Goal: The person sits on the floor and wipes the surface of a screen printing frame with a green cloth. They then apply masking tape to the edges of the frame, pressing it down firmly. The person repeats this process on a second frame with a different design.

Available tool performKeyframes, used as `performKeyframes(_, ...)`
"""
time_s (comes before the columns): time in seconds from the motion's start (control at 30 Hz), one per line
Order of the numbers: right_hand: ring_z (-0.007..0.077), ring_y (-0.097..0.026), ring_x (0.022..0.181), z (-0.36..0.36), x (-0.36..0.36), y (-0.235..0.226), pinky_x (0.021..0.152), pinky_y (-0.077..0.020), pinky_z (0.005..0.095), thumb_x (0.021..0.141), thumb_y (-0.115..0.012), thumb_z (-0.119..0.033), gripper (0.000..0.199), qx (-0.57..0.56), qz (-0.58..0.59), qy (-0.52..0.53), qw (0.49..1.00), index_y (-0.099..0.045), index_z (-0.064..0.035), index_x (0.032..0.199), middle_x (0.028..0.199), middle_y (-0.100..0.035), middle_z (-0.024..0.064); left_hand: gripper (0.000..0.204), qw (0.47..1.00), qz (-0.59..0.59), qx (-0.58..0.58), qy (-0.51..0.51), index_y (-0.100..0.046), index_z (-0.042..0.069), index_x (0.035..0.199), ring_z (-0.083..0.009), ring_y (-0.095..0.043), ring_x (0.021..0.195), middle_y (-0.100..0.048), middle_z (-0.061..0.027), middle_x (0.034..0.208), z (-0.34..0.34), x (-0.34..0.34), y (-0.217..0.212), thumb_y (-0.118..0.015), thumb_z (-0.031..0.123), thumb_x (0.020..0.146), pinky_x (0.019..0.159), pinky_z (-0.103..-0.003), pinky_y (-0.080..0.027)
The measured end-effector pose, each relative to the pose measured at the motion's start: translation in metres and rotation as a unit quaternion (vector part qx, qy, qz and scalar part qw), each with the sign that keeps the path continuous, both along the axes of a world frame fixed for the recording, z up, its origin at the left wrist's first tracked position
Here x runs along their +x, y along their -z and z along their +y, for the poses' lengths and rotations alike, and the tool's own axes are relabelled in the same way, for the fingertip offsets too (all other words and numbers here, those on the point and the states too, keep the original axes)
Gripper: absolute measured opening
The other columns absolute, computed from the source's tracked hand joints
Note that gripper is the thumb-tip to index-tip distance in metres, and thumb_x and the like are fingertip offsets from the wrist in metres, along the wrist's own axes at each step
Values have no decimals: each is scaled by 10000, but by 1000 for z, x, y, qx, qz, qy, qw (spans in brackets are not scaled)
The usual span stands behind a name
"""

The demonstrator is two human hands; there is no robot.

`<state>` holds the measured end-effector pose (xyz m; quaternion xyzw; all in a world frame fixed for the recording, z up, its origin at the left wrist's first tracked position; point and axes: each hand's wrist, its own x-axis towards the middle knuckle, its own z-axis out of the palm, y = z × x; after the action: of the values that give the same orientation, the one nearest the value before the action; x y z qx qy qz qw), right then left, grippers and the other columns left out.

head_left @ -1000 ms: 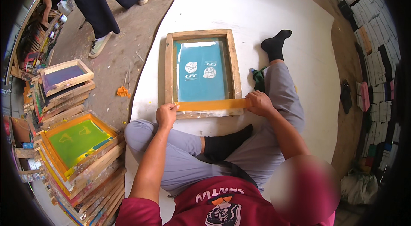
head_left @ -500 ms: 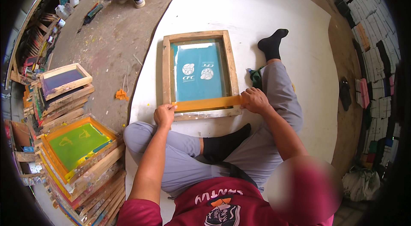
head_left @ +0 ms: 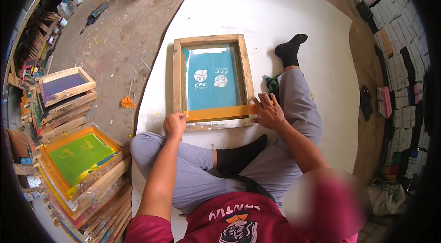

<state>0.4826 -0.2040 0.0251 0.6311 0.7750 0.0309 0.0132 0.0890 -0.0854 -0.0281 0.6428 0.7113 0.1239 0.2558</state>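
A wooden screen-printing frame (head_left: 247, 73) lies on the white sheet before my crossed legs. Its mesh (head_left: 213, 91) is teal with pale printed figures. Across the near end of the mesh runs a strip of orange-brown tape (head_left: 218, 113). My left hand (head_left: 175, 125) pinches the tape's left end at the frame's left rail. At the other end, my right hand (head_left: 269, 112) has its fingers spread, with the fingertips touching the tape near the right rail.
Stacked wooden frames stand at my left, topped by a green-and-yellow screen (head_left: 82, 153) and a purple one (head_left: 66, 85). An orange scrap (head_left: 128, 102) lies on the floor. A dark green item (head_left: 273, 85) sits beside my right leg. Piled bundles (head_left: 399, 82) line the right side.
My right hand has gone from gripping the tape's right end to spread fingers resting at it. The left hand keeps its pinch. A person at the far left has stepped mostly out of view.
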Motion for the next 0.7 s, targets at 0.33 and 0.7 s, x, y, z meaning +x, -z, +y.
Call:
performKeyframes(0.33,318,-195,1610,-20,-20,40,1295,-184,524,941,-504,-759,1035,-72,-93,-12,993,-374,31,1597,1697,-302,201,241,1000,-4,-1,7,-842,145,903,-342,-751,805,-784,-116,855,4,1,1,-830,383,867,711,-448,-569)
performKeyframes(0.7,330,-634,1159,102,75,47,1026,-476,465,937,-699,-233,278,66,162,198,964,-745,-43,1135,1172,-727,131,273,1000,-15,-5,-2,-823,105,874,-326,-744,765,-777,-106,811,3,-3,4,-845,376,857,691,-440,-558)
